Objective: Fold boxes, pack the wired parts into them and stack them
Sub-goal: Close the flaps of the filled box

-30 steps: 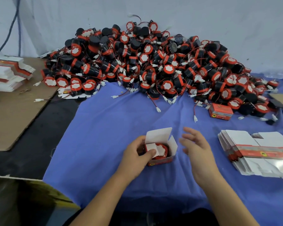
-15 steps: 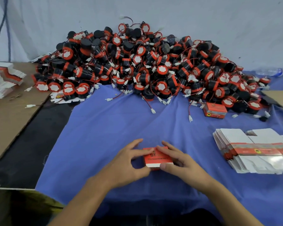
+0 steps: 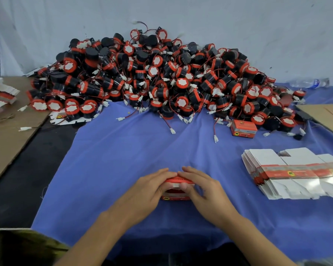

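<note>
A small red and white box [image 3: 176, 196] stands on the blue cloth [image 3: 123, 160] near the front edge. My left hand [image 3: 146, 191] grips its left side and my right hand [image 3: 202, 187] grips its right side, fingertips meeting over the lid, thumbs at the near face. The lid flap sits slightly raised, with a white gap under it. A large heap of black and red wired parts [image 3: 152, 77] fills the back of the table. A stack of flat unfolded boxes [image 3: 288, 173] lies to the right. One closed red box [image 3: 242, 128] sits by the heap.
More flat boxes [image 3: 0, 95] rest on brown cardboard [image 3: 6, 135] at the left. Another cardboard sheet [image 3: 325, 114] lies at the far right, with a plastic bottle [image 3: 309, 83] behind it. Loose white connectors on red wires trail out from the heap.
The box was open with a part inside a second ago. Both hands then folded the lid over and now clasp the box from both sides.
</note>
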Motion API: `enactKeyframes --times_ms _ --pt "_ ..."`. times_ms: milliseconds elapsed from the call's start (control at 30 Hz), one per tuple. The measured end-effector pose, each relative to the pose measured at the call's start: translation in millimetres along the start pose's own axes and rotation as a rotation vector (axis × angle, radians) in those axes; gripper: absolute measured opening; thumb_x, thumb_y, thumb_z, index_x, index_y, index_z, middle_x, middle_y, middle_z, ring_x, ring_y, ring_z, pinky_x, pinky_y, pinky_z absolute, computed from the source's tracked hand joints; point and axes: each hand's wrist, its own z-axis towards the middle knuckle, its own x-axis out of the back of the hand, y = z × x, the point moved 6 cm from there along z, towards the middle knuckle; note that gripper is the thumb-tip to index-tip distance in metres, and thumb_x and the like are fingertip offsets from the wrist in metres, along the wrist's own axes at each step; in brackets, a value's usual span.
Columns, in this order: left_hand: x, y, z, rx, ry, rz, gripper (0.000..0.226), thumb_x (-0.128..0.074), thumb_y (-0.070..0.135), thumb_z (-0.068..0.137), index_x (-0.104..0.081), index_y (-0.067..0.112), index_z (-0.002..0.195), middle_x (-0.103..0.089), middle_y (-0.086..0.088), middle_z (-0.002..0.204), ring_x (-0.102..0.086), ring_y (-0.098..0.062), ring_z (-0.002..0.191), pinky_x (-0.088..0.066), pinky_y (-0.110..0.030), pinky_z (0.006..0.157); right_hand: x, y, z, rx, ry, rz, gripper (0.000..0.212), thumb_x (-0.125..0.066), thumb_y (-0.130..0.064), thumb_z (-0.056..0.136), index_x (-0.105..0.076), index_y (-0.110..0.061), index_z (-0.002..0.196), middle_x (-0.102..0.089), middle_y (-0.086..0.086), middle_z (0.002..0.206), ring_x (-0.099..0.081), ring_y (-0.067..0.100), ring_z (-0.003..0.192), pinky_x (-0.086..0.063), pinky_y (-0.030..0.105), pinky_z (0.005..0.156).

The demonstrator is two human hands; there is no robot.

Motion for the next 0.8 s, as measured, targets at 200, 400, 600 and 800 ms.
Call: enactKeyframes --times_ms 200,400,600,800 --pt "-9 -2 -7 -0.036 0.021 0.113 0.043 -0.043 0.025 0.107 -0.045 0.029 0.149 -0.029 0.021 0.154 -0.020 0.003 0.148 -0.023 -0.018 0.120 -4 -9 -4 0.083 -0.022 -0.051 0.042 -0.057 -0.033 0.101 -0.056 -0.030 0.143 -0.047 -0.017 0.150 -0.030 -0.005 0.145 -0.026 0.014 0.117" --pt "-12 18 -17 -0.189 0.113 0.311 0.044 -0.056 0.005 0.099 -0.054 0.006 0.143 -0.049 -0.003 0.151 -0.034 -0.020 0.146 -0.035 -0.032 0.117 -8 -6 -11 0.151 -0.115 -0.223 0.046 -0.042 -0.033 0.106 -0.043 -0.027 0.151 -0.029 -0.014 0.161 -0.013 0.000 0.152 -0.018 0.017 0.121" --pt "-17 22 -27 -0.268 0.121 0.555 0.047 -0.049 0.021 0.101 -0.050 0.005 0.145 -0.047 -0.007 0.153 -0.036 -0.021 0.147 -0.042 -0.033 0.113 -7 -14 -22 0.262 0.004 -0.511 0.051 -0.047 -0.038 0.105 -0.041 -0.022 0.153 -0.033 -0.004 0.162 -0.022 0.013 0.152 -0.031 0.027 0.119" --pt "-22 15 -26 -0.111 0.168 0.293 0.045 -0.049 0.026 0.105 -0.046 0.019 0.149 -0.031 0.003 0.161 -0.033 -0.010 0.146 -0.040 -0.021 0.111 -13 -19 -26 0.142 0.021 -0.475 0.053 -0.060 -0.025 0.101 -0.045 -0.028 0.151 -0.030 -0.001 0.163 -0.051 0.024 0.137 -0.055 0.034 0.094"
